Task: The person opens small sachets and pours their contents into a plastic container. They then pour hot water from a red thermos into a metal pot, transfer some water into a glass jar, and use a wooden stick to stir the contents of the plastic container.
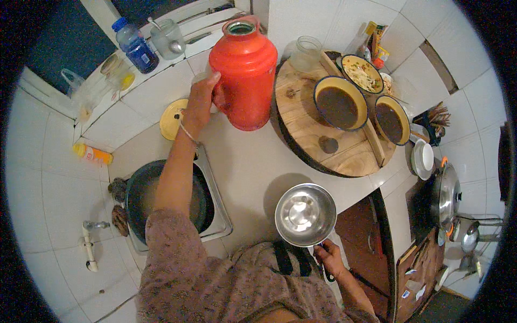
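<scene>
My left hand [204, 97] grips the handle of a red thermos flask [250, 80], whose mouth is uncovered, beside the window ledge. My right hand [331, 256] holds the handle of a shiny metal saucepan [305, 214] near the counter's front edge. The saucepan's inside shows bright reflections; I cannot tell whether it holds liquid. Right of the flask, a round wooden board [299, 117] bears an enamel bowl of dark liquid [341, 103]. A second bowl of dark liquid [391, 121] and a bowl of pale chopped food [362, 74] are at its right side.
A large dark wok [139, 202] sits in the steel sink [220, 218] on the left. Behind my left wrist is a yellow lid or dish [171, 121]. Bottles and glass jars [169, 40] line the ledge. A lidded pot [447, 198] and white bowls [424, 157] are far right.
</scene>
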The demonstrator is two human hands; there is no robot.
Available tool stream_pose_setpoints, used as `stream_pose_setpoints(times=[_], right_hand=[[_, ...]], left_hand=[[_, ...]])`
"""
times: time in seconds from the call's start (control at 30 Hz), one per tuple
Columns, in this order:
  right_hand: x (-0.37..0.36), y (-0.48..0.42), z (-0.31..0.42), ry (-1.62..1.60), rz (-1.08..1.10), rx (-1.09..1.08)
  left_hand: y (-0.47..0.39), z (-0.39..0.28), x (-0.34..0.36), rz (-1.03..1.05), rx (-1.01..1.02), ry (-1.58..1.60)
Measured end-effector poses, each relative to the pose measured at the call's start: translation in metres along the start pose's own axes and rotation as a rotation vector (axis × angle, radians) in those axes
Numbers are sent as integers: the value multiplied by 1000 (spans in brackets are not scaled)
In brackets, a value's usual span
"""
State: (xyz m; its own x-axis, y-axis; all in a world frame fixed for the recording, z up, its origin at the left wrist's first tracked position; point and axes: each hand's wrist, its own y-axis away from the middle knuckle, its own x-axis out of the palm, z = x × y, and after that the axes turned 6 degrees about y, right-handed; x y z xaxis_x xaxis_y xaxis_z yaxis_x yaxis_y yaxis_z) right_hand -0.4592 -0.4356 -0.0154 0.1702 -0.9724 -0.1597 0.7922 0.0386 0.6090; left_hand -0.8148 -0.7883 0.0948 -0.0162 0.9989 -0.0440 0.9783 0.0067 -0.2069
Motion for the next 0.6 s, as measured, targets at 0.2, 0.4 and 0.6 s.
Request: stream_pose_setpoints(times=[0.2,0.4,0.6], right_hand=[[2,17,7,-132,-15,78],[-2,25,19,-206,32,14],[-12,27,25,-241,-39,-40]], left_hand=[[47,9,18,-100,-26,229],[83,-34,26,-131,-137,231],[117,-83,40,127,-129,-267]])
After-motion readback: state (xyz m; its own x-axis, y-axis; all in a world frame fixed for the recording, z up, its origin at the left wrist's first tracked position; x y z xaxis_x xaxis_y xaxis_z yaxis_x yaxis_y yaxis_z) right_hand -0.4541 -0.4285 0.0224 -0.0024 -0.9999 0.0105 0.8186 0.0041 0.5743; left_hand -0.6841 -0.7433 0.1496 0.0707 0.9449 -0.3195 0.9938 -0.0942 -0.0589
